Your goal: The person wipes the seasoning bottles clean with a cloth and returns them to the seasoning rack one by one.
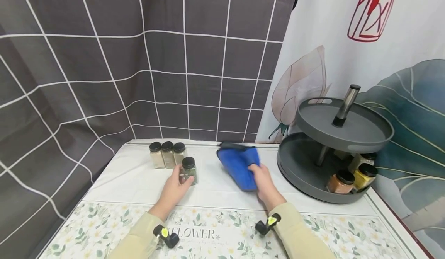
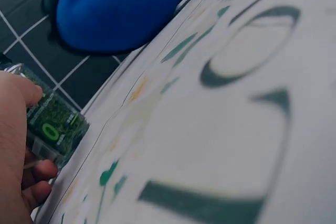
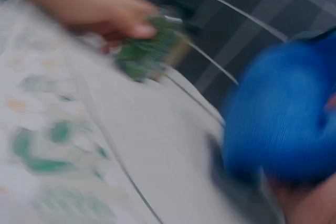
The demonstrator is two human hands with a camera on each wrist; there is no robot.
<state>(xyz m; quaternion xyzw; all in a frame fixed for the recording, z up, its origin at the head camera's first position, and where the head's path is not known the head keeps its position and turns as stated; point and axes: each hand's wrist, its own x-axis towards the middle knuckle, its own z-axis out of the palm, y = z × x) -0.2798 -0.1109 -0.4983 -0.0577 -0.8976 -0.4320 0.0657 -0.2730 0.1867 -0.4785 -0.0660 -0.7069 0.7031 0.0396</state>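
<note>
In the head view the left hand [image 1: 174,189] grips a square glass jar [image 1: 189,171] with a black lid and green contents, just in front of three pale-filled jars [image 1: 168,156]. The left wrist view shows fingers and thumb round the green jar [image 2: 52,121], which has a green label mark. To the right, the right hand [image 1: 265,184] holds a blue cloth [image 1: 240,167] with a dark edge, raised over the table. The blue cloth [image 3: 278,114] is blurred in the right wrist view.
On the right stands a two-tier dark grey round tray [image 1: 302,170] with a metal post. Its lower tier holds an orange-filled jar [image 1: 340,182], a yellow-filled jar [image 1: 364,176] and others partly hidden. A floral mat [image 1: 215,234] lies along the near side of the table.
</note>
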